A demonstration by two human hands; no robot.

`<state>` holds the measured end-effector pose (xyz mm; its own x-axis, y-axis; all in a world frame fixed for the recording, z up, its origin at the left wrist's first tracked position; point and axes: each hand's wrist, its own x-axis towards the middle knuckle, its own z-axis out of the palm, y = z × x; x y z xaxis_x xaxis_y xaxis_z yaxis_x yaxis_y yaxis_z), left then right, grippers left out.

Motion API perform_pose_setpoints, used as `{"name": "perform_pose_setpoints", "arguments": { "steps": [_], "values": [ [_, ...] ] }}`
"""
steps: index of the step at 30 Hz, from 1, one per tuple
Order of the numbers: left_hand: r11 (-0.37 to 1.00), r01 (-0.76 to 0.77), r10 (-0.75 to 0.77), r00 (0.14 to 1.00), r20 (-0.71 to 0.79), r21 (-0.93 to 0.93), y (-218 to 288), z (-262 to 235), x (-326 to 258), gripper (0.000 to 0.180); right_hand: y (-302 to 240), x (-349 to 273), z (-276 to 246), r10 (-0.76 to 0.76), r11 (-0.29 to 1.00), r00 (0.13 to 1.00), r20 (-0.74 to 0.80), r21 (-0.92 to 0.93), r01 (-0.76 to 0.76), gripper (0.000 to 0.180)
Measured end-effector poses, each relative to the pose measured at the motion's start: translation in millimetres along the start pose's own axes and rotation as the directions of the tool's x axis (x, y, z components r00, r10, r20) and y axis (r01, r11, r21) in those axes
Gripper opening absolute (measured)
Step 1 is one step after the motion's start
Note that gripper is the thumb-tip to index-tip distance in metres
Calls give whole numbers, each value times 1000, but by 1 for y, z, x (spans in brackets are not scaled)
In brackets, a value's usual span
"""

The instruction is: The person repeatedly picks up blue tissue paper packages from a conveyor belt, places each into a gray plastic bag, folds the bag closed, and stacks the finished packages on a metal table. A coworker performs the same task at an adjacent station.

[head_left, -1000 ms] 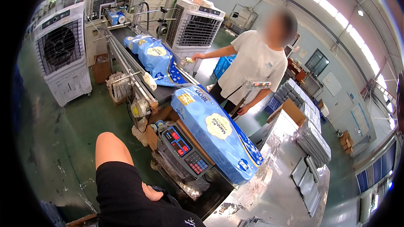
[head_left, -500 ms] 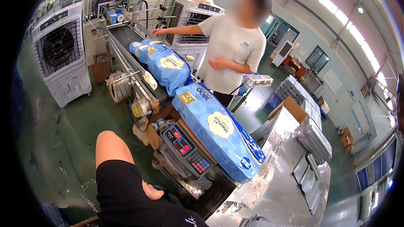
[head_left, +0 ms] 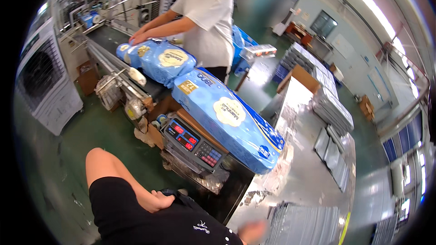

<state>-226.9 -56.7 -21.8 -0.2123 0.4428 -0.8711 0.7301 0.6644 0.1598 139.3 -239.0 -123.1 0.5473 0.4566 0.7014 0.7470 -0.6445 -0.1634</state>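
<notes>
Seemingly at reaching step, with right hand (head_left: pixel 253 232) just beside grey stack (head_left: pixel 305 227) toward bench's (head_left: pixel 302 168) near edge, too blurred to tell fingers' spacing; rests left hand (head_left: pixel 160 201) by black shirt (head_left: pixel 129 206), fingers curled in; finds blue pack (head_left: pixel 204 102) at bench's left edge; probably calls for pinching top layer

Light-blue plastic-wrapped pack (head_left: pixel 213 124) with a gold square (head_left: pixel 186 87), cream flower-shaped label (head_left: pixel 229 111) and dotted navy edge (head_left: pixel 267 137)

The stacked flat bags (head_left: pixel 304 224) are silver-grey, the table (head_left: pixel 309 165) silvery with whitish patches, the floor (head_left: pixel 68 168) green; the scale (head_left: pixel 198 148) is dark grey with red digits (head_left: pixel 192 140), the near shirt (head_left: pixel 131 213) black with a white emblem (head_left: pixel 201 227), the co-worker's T-shirt (head_left: pixel 211 22) white.
</notes>
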Motion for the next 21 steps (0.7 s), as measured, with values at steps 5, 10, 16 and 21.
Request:
{"name": "perform_pose_setpoints", "arguments": {
  "steps": [5, 10, 16, 21],
  "values": [
    [504, -590, 636, 748, 192, 630, -58, -20, 90, 35, -1, -17, 42, 206, 972, 780, 591, -28, -235, 51],
    [5, -903, 844, -226, -487, 429, 124, -121, 76, 11, 15, -24, 58, 310, 946, 779, 545, -97, -308, 50],
    [101, -641, 748, -455, -483, 760, 245, -197, 124, 22, 0, -31, 61, 339, 913, 787, 515, 20, -406, 26],
    [182, -501, 813, -407, -416, 846, 274, -152, 138, 34, -29, -45, 45, 200, 960, 905, 375, 110, -258, 13]
  ]
}}
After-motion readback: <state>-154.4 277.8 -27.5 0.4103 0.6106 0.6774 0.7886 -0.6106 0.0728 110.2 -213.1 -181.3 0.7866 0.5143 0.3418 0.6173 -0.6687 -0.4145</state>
